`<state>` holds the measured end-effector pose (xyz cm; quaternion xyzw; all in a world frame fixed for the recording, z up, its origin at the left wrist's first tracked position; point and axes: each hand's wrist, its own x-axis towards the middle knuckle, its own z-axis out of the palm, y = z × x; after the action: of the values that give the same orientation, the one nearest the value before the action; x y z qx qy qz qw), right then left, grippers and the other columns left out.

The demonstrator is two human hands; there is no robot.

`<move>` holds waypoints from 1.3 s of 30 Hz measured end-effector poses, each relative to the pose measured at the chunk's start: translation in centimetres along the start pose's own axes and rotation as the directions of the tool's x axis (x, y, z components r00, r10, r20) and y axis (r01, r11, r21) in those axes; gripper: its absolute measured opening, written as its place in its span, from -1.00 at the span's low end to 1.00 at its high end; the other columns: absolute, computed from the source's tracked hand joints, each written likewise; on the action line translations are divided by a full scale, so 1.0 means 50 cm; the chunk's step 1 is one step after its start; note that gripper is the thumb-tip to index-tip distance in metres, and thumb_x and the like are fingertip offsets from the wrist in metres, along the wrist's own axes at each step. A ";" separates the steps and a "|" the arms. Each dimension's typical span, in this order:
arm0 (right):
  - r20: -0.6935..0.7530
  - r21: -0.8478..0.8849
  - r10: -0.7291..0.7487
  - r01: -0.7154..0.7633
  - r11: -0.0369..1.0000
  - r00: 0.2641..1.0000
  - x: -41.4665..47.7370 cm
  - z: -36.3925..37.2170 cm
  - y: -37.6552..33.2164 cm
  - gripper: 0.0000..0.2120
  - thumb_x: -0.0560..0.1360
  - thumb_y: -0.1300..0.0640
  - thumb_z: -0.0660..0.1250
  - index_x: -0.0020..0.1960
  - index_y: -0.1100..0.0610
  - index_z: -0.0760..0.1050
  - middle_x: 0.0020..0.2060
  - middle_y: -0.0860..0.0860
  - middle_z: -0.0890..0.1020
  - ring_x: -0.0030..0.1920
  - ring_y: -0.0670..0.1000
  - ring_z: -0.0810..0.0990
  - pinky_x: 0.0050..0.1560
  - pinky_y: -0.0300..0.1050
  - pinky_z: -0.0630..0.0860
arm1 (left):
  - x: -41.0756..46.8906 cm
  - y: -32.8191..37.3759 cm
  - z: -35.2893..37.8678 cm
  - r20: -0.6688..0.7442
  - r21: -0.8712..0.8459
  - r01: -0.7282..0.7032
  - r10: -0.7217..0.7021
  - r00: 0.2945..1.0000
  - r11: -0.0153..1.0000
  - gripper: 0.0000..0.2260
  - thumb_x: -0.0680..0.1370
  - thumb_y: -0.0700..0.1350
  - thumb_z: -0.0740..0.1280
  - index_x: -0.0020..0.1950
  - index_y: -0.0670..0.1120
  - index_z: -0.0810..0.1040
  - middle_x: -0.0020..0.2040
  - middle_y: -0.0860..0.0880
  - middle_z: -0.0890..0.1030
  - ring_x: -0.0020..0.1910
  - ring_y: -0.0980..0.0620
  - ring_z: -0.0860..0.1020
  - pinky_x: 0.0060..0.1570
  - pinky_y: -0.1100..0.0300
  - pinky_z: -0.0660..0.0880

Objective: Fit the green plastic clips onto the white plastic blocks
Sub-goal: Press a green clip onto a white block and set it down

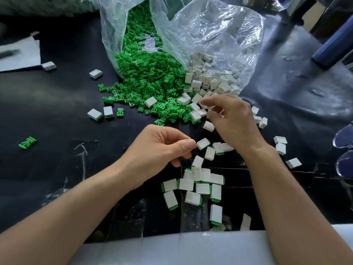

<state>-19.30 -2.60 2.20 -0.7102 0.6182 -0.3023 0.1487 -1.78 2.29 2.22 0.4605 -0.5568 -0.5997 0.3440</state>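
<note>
A heap of green clips (pixel 149 77) spills from a clear plastic bag (pixel 118 31) onto the black table. To its right, white blocks (pixel 214 79) pour out of a second clear bag (pixel 210 31). My right hand (pixel 231 121) reaches into the near edge of the white heap, with thumb and forefinger closed around a white block (pixel 202 112). My left hand (pixel 158 150) hovers with its fingers curled, and its tip just touches a tilted white block (pixel 203 143) without gripping it. Several blocks with green clips fitted (pixel 198 185) lie between my forearms.
Stray white blocks (pixel 95 73) and one loose green clip (pixel 27 142) lie on the left of the table. A white sheet (pixel 19 54) sits far left and a blue cylinder (pixel 334 44) far right. White foam padding (pixel 191 247) lines the near edge.
</note>
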 end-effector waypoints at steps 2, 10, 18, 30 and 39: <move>0.031 -0.029 -0.007 0.008 1.000 1.000 0.002 -0.005 -0.001 -0.71 0.45 0.29 0.35 0.13 0.06 0.58 -0.04 -0.06 0.52 -0.12 -0.09 0.45 -0.06 -0.34 0.32 | 0.001 0.000 -0.001 -0.003 0.005 0.001 -0.001 1.000 1.000 -0.90 0.43 -0.10 0.39 -0.23 -0.09 0.68 -0.37 -0.02 0.64 -0.47 0.14 0.49 -0.51 0.45 0.32; 0.161 -0.169 0.004 0.023 0.985 0.987 0.002 0.022 -0.008 -0.73 0.46 0.17 0.37 0.16 0.10 0.53 0.08 0.00 0.46 0.17 0.01 0.41 0.20 -0.11 0.32 | -0.001 0.000 -0.001 -0.020 0.019 0.012 -0.012 1.000 1.000 -0.87 0.39 -0.05 0.39 -0.21 -0.09 0.67 -0.36 -0.03 0.64 -0.46 0.13 0.50 -0.53 0.36 0.33; 0.171 0.136 -0.248 0.226 0.965 0.954 -0.023 0.010 -0.059 -0.77 0.30 0.24 0.51 -0.07 0.19 0.57 -0.24 -0.13 0.47 -0.29 -0.12 0.48 -0.24 -0.43 0.38 | 0.011 0.004 -0.009 -0.164 -0.232 0.039 -0.078 0.983 0.972 -0.75 0.30 -0.07 0.39 -0.05 -0.10 0.58 -0.28 -0.09 0.68 -0.34 0.07 0.64 -0.42 0.33 0.52; 0.070 -0.097 -0.020 0.027 0.995 0.997 -0.008 0.043 -0.029 -0.78 0.50 0.12 0.33 0.12 0.11 0.57 0.02 0.00 0.52 0.11 0.00 0.45 0.08 -0.26 0.27 | 0.012 0.002 -0.009 -0.196 -0.218 0.018 -0.062 0.979 0.976 -0.86 0.45 -0.39 0.34 -0.18 -0.16 0.59 -0.34 -0.04 0.66 -0.33 0.09 0.65 -0.35 0.31 0.57; 0.100 -0.111 -0.034 0.045 0.993 0.994 -0.004 0.049 -0.029 -0.87 0.44 0.14 0.39 -0.12 0.16 0.48 -0.22 -0.06 0.45 -0.06 0.04 0.46 -0.10 -0.21 0.25 | 0.011 0.003 -0.013 -0.195 -0.189 -0.001 -0.036 0.980 0.982 -0.82 0.44 -0.40 0.35 -0.19 -0.13 0.62 -0.32 -0.04 0.67 -0.31 0.08 0.64 -0.33 0.31 0.57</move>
<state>-16.66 -2.53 1.13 -0.7434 0.6122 -0.2345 0.1322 -1.39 1.52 2.28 0.4882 -0.4565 -0.6039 0.4343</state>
